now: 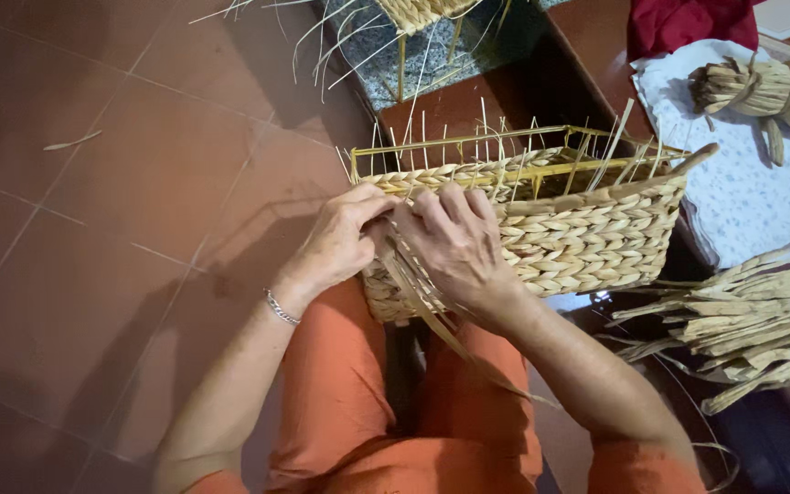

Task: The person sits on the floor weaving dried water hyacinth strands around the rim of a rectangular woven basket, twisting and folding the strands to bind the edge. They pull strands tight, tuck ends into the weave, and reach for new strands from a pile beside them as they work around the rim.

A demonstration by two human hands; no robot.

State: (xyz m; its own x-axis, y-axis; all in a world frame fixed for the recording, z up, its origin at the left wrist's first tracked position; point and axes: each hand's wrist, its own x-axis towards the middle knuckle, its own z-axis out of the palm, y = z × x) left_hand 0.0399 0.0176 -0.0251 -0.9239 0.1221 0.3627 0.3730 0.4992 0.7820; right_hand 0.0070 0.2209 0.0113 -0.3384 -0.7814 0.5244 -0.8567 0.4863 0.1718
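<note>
Over a red tiled floor [121, 183], left hand [340, 240] and right hand [454, 242] pinch strands on the woven basket [587, 233] corner.

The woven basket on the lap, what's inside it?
Inside the woven basket only a yellow wire frame and upright straw ends show. Its woven walls hide the bottom, and both hands cover the near corner.

A bundle of dried reeds [770, 90] lies on a pale patterned cloth [742, 192] at upper right, beside a red cloth [688, 23]. More loose reeds [752, 325] are heaped lower right. The floor [93, 183] is reddish-brown tile.
</note>
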